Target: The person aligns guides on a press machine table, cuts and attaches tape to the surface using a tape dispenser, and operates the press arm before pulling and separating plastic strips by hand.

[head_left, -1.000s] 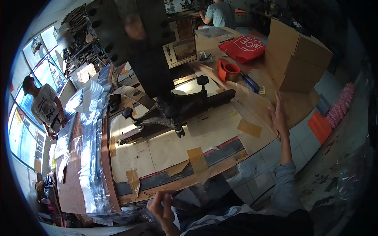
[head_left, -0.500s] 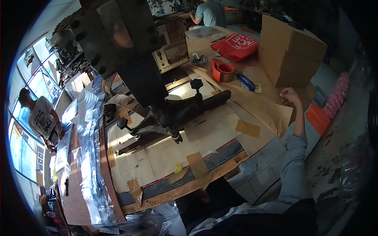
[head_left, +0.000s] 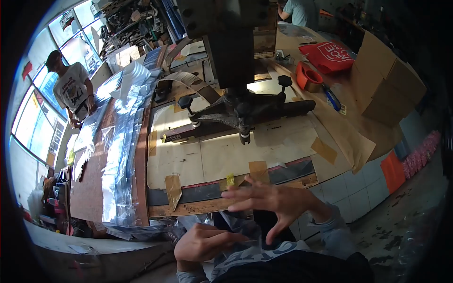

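Just before the near edge of the tabletop (head_left: 198, 208), I have my left grip (head_left: 202, 243) seemingly pinching the clear plastic (head_left: 244, 228) between both hands, my right grip (head_left: 283, 203) spread, and a light, steady pinch should suit such floppy film.

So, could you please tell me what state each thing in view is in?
Left hand: fingers curled; whether it grips anything, cannot tell.
Right hand: open, fingers spread.
Clear film: wrinkled, laid along the brown board.
Red bag: lying on the table, creased.
Blue-handled tool: lying down; blade state, cannot tell.
Black knobs: upright.
Brown paper: unrolled, creased near its corner.
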The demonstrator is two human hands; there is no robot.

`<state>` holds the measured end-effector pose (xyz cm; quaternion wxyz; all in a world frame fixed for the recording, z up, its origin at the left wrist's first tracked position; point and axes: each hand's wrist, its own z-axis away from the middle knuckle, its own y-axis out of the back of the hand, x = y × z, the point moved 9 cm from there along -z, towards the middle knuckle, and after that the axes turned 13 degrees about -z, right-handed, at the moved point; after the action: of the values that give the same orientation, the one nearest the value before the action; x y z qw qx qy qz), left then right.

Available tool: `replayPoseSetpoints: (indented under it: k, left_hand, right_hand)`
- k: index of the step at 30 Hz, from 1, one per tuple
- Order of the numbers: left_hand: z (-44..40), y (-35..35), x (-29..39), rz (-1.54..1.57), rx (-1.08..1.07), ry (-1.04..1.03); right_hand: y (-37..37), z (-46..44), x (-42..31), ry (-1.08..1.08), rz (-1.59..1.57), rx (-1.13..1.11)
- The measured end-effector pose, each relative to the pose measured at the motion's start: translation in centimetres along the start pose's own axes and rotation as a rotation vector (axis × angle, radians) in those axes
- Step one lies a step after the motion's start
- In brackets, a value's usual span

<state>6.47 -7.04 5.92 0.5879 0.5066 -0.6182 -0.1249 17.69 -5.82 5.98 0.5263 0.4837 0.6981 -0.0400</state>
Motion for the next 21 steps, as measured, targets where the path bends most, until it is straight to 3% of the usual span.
replayPoseSetpoints:
  k: [3,5,9,11,14,20,21]
  left_hand:
    - [0.9,1.5,0.3,-0.058,0.03,0.014]
    - [3.9,3.5,-1.3,-0.076,0.129,0.137]
    - [8.7,4.0,-4.9,-0.079,-0.041,0.26]
    - [10.0,3.4,-6.0,-0.217,-0.196,0.325]
    - [11.8,3.3,-7.7,-0.209,-0.243,0.404]
    - [11.7,7.1,-9.4,-0.413,-0.076,0.622]
    - [11.7,7.7,-10.0,-0.33,-0.008,0.567]
  right_hand:
    - [-5.1,0.2,2.0,0.039,-0.475,-0.445]
    - [-3.5,1.5,1.9,-0.076,-0.41,-0.527]
    - [3.1,5.8,0.3,-0.217,-0.473,-0.271]
    - [5.1,7.5,-2.0,-0.299,-0.281,-0.319]
    - [7.8,9.3,-4.6,-0.418,-0.093,-0.248]
    - [17.3,16.1,-6.4,-0.626,0.167,0.111]
    - [19.3,17.3,-6.4,-0.684,0.191,0.156]
